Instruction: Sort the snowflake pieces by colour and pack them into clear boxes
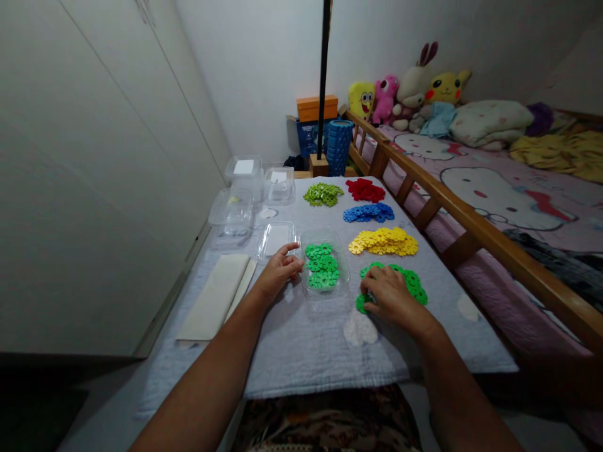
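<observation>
A clear plastic container stands in front of me with several green flower-shaped discs in it. My left hand rests at its left side, fingertips against the wall and fingers partly spread. To the right of the container, my right hand is over a pile of green flower discs. Its fingers are curled down onto discs at the pile's left end, and the hand hides part of the pile. A clear lid lies left of the container, beyond my left hand.
Behind the green pile lie yellow discs, blue discs, red pieces and light green pieces. Clear containers stand at the back left. Folded beige material lies at left. A wooden bed rail borders the right.
</observation>
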`<state>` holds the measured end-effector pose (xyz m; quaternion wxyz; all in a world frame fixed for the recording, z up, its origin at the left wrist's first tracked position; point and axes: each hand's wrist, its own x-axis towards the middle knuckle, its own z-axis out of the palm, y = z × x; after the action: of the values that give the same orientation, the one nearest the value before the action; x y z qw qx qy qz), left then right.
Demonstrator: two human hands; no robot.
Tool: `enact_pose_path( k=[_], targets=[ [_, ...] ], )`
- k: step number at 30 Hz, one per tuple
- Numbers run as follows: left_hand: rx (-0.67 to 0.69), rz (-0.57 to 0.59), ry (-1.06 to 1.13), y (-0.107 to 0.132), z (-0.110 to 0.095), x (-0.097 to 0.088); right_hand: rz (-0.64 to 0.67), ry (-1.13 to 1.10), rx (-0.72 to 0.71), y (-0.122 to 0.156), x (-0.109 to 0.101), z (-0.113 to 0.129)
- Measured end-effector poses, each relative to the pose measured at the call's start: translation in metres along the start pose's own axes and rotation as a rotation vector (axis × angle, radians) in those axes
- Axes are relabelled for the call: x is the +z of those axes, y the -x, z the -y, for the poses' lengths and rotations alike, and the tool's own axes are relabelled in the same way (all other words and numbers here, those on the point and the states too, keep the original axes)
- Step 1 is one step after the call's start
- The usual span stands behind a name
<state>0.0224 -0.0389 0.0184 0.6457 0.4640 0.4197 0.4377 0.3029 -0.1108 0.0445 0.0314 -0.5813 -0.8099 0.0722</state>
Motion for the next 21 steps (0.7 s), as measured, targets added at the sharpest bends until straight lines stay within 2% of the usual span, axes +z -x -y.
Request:
enact_pose_path(
  k=[5,9,11,16,19,21],
  targets=[
    [0.005,0.010,0.001,-0.001,0.001,-0.001,0.024,-0.347,-0.051,-0.008,-0.033,-0.007],
    [0.000,0.002,0.002,-0.001,0.001,-0.001,-0.158,-0.530,-0.061,-0.033,-0.053,0.007],
    [-0.004,0.002,0.001,-0.001,0.001,-0.001,-0.209,-0.515,-0.052,-0.050,-0.052,0.022],
    [0.001,0.020,0.005,-0.001,0.001,-0.001,-0.191,-0.309,-0.026,-0.083,-0.030,0.054],
    [-0.002,0.017,0.003,-0.002,0.001,-0.001,-0.189,-0.255,-0.033,-0.088,-0.017,0.059],
    [-0.002,0.009,0.004,-0.002,0.000,0.000,-0.230,-0.259,-0.017,-0.088,-0.013,0.053]
  ],
)
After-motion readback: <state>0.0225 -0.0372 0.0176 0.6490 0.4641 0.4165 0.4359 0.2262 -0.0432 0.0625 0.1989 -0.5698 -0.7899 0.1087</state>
